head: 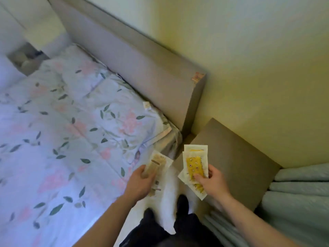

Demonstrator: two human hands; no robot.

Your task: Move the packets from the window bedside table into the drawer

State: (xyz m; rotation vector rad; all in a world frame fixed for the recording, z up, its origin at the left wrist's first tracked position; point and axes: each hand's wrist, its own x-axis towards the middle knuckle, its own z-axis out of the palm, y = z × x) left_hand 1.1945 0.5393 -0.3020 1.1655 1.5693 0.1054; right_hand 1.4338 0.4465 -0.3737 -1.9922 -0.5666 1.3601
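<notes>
The person stood in the narrow gap between the bed's right edge and a plain brown wooden bedside worktop (236,157), looking down at both hands. The left hand (140,182) had its grip curled round a small stack of pale beige flat paper packets (156,164), thumb on top, fingers underneath, the stack hanging over the bed's near right edge. The right hand (211,180) pinched a fan of white-edged flat packets with yellow patterned centres (194,166), thumb pressed on the top one, held just off the worktop's left corner. The two bundles were near each other but apart. The bed carried a pale floral quilt cover with pink blossoms and green leaves (71,125), backed by a grey-beige padded headboard (142,68). Pale blue-green pleated curtains (299,198) hung beside the worktop's right edge.
</notes>
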